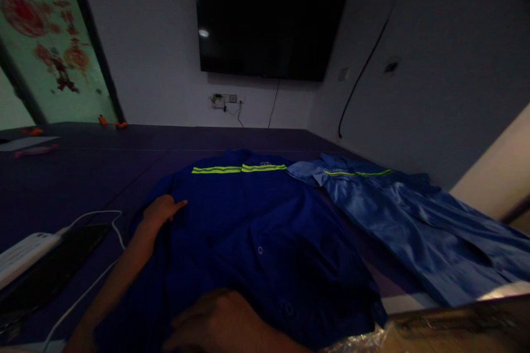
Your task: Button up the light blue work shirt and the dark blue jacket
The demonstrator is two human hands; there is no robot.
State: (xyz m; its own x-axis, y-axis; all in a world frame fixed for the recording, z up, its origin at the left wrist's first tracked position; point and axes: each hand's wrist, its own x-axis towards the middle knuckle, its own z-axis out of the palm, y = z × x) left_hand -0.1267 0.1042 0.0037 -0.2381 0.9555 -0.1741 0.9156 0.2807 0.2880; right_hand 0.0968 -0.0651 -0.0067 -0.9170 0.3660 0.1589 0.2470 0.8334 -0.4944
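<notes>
The jacket (219, 220) — dark blue, two yellow-green stripes across its chest — lies spread front up on the worktop (124, 157), its collar away from the person. The left hand (163, 209) rests at its left edge in view, below the stripes, one digit pointing right; the right hand (219, 322) is over its near part, dark and blurred. Whether either grasps cloth, I cannot tell. A lighter garment (397, 215) lies just beside, right; a power strip (27, 256), left.
</notes>
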